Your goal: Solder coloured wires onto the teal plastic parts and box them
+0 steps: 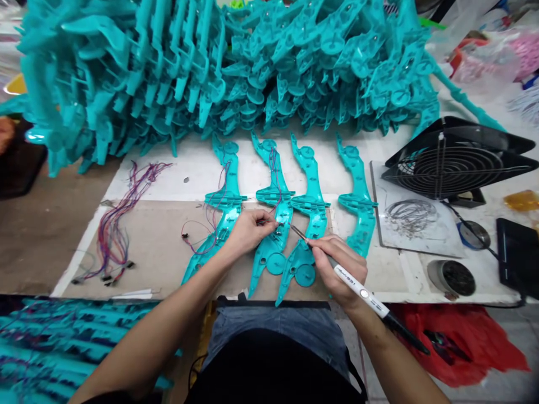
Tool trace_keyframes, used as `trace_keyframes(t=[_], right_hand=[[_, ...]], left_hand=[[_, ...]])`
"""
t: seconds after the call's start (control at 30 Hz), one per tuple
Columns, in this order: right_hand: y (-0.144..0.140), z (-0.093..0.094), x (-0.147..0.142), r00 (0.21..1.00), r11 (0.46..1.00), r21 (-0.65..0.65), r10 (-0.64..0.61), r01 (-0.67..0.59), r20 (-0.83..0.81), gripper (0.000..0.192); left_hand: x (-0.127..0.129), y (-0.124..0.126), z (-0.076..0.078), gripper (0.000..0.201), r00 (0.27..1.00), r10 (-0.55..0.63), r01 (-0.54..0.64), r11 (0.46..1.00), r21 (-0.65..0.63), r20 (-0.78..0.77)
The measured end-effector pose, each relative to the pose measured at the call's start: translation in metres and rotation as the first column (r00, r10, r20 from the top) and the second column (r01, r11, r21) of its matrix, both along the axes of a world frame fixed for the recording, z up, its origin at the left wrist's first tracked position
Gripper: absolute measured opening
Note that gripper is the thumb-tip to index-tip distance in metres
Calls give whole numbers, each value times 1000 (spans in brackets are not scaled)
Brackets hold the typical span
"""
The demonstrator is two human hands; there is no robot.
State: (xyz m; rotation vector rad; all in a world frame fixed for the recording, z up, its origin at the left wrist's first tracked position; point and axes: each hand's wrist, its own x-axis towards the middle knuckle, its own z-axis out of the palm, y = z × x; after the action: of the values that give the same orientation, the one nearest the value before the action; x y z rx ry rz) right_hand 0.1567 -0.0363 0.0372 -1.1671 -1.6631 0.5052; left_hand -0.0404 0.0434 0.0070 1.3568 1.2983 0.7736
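Several teal plastic shell halves lie in a row on the table. My left hand [252, 230] is closed in a pinch over the second shell from the left [268, 244], at a thin purple-red wire [275, 193] that runs down the shell. Its fingertips partly hide what they grip. In my right hand [341, 264] is a white soldering iron [357, 289], its metal tip pointing left, just short of the left fingertips. Below that tip lies the third shell [311, 177]. On the leftmost shell [229, 179], loose wires lead to a small black part [185, 236].
Teal shells are piled high [252, 67] along the back. Wire bundle [113, 230] lies left. On the right are a black fan [442, 163], a white board [404, 224] with solder strands, a round tin [438, 275] and a red bag [484, 348]. More shells [63, 348] sit lower left.
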Motion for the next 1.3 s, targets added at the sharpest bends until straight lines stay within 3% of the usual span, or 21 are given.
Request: trace_keyframes(t=[0.2,0.47,0.63,1.3], right_hand=[[-3,-4,-1,997,997,-25,79,-78,7,21],[-5,-10,-2,992,992,-22,127,-127,12,21],[-5,-11,-2,993,993,-32,116,-116,5,21],[-4,-24,2,966,965,115,217,-234,142,35]], left_hand=[[-9,-3,7,11,996,-79,83,991,-104,37],[-11,-4,10,7,989,-144,147,987,-61,45],[-14,-7,3,7,993,-118,118,993,5,20],[-16,-9,-1,13,995,-83,86,994,-61,53]])
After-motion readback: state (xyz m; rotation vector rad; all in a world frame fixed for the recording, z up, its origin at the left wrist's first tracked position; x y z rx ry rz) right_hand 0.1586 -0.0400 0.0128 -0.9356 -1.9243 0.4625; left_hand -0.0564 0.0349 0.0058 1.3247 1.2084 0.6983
